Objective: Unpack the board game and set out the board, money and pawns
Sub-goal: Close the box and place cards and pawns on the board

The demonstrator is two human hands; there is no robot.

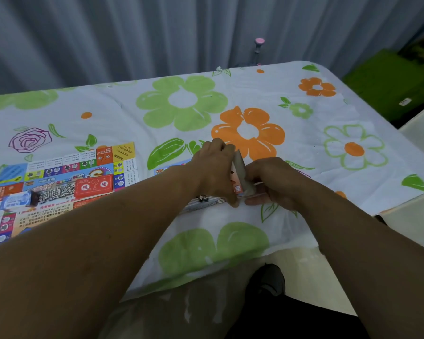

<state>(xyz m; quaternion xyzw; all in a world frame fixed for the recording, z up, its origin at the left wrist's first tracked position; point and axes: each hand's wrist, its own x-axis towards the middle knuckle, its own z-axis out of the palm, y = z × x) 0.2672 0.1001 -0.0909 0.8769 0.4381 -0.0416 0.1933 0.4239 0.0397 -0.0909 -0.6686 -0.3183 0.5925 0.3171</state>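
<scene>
Table [304, 94] w/ floral cloth is carrying everything: left hand [213, 167] & right hand [272, 182] are both gripping small printed box [239, 172] at centre, near dice [203, 198]. Board [59, 177] is lying open at left; money & pawns aren't showing, prob. not out yet.

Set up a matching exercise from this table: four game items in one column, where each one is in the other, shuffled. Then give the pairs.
Items
1. game board
2. red card stack
3. dice
4. small box

Places
A. gripped between the left hand and the right hand
B. lying on the middle of the board
C. spread flat on the left part of the tablecloth
D. close beside the left hand, on the person's side of it

Pairs: 1-C, 2-B, 3-D, 4-A
</scene>
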